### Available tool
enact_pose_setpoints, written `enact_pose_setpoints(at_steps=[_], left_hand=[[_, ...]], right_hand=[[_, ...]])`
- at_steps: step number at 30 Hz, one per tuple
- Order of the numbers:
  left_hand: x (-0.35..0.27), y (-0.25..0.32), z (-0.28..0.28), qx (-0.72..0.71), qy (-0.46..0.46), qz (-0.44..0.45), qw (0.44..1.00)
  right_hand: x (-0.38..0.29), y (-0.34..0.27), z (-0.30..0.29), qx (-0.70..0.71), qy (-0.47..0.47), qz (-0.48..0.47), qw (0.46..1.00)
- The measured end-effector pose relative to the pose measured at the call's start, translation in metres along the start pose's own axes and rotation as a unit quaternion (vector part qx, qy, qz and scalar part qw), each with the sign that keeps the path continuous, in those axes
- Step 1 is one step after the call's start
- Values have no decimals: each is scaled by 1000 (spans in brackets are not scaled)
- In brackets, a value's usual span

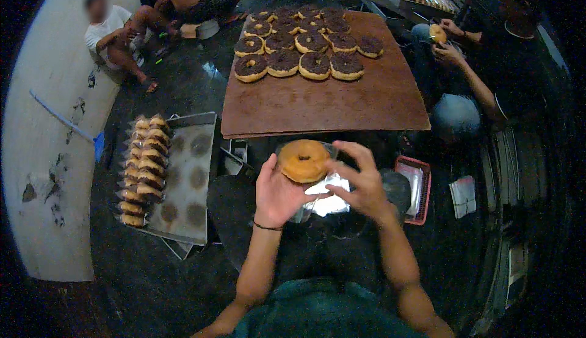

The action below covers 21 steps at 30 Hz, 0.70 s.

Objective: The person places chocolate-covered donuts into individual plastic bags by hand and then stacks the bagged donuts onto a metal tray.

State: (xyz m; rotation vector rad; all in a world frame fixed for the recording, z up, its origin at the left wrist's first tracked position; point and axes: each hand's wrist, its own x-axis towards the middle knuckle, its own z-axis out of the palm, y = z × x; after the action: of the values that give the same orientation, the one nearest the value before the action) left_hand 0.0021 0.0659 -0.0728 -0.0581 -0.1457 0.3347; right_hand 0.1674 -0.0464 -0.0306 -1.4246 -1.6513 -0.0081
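A plain golden doughnut [293, 173], glazed-looking side up, rests on the fingers of my left hand [274, 200], whose thumb stands up beside it. Clear plastic shows behind the doughnut's upper right edge; how far it wraps around cannot be made out. My right hand [368, 184] is at the doughnut's right edge, slightly blurred, with fingers spread. Whether it pinches the plastic is unclear. Below both hands, a shiny stack of clear plastic bags [327, 203] lies on my lap.
Chocolate-topped doughnuts [313, 43] stand in rows on a brown board [320, 104] ahead. Left is a metal tray [183, 200] with bagged doughnuts [149, 159]. Right are a pink basket [428, 191] and a bundle of bags [463, 196]. A co-worker holds another doughnut [437, 33]; other people sit back left.
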Motion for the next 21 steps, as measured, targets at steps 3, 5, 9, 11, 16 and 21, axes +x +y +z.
enact_pose_setpoints(at_steps=[3,5,9,11,16,21], left_hand=[[-2,-26,6,61,87,-28,994],[-2,-33,-22,237,282,89,925],[-1,-49,-35,512,229,163,812],[3,-57,-38,610,165,160,758],[14,-67,-59,533,251,198,783],[24,-56,-102,705,155,282,632]], right_hand=[[2,6,4,27,24,-58,998],[-9,-2,-1,183,59,91,977],[-40,3,-17,247,68,367,894],[-63,14,-14,313,111,439,835],[-106,44,-2,208,188,436,855],[-108,55,-15,355,132,442,813]])
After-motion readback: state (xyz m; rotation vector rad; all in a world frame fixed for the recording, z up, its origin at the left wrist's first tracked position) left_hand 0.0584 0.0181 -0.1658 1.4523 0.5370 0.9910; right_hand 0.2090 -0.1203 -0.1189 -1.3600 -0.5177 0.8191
